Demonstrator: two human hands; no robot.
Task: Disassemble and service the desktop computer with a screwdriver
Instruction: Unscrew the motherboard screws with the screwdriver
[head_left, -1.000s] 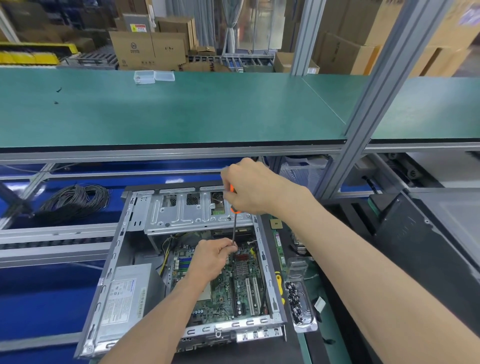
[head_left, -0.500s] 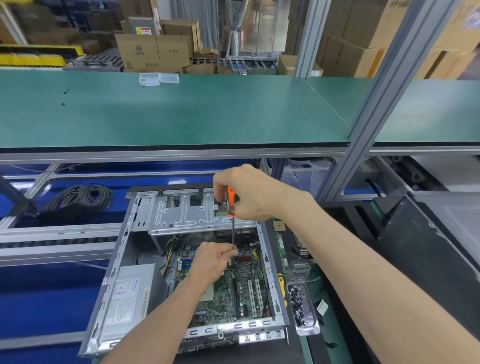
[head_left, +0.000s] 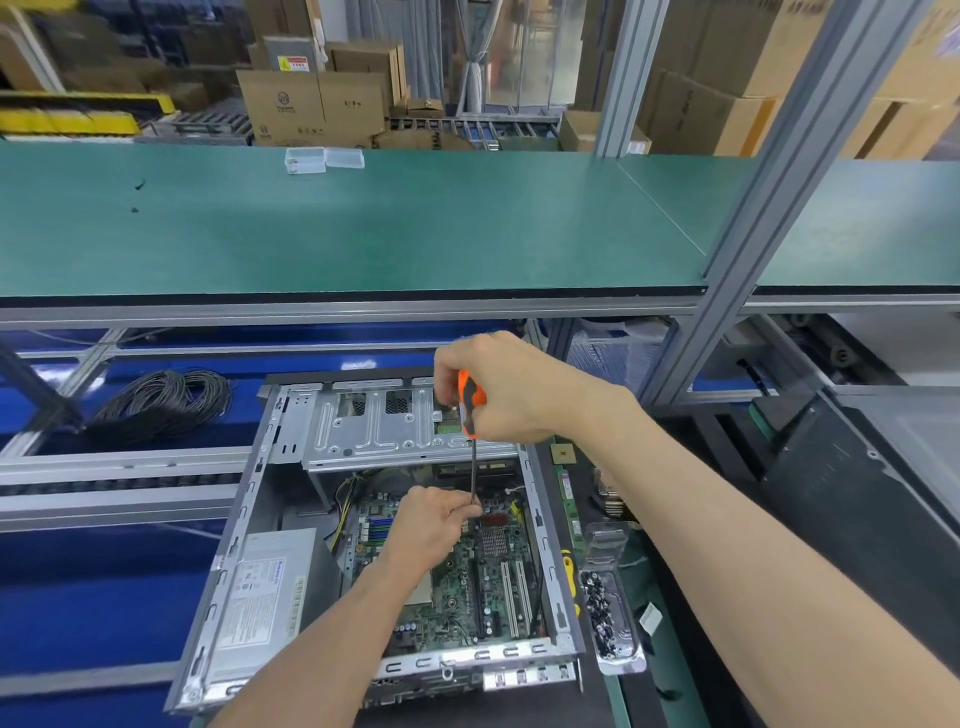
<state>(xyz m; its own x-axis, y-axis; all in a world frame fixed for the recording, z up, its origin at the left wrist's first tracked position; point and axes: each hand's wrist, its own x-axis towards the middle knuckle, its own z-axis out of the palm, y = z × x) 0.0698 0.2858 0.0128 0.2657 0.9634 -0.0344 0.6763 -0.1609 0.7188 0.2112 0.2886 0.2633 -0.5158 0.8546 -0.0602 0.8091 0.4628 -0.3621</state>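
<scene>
Our right hand (head_left: 511, 395) gripped the orange-and-black-handled screwdriver (head_left: 470, 410) upright over the open grey steel desktop case (head_left: 249, 525); our left hand (head_left: 434, 525) pinched its shaft near the tip, likely steadying it on a green motherboard (head_left: 483, 577) screw.

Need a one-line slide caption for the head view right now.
Right hand grips screwdriver upright over the motherboard while left hand pinches its shaft near the tip.

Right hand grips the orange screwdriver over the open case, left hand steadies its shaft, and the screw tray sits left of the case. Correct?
Not quite. The head view shows the screw tray right of the case, not left. The right hand does grip the screwdriver; the left hand steadies its shaft.
</scene>
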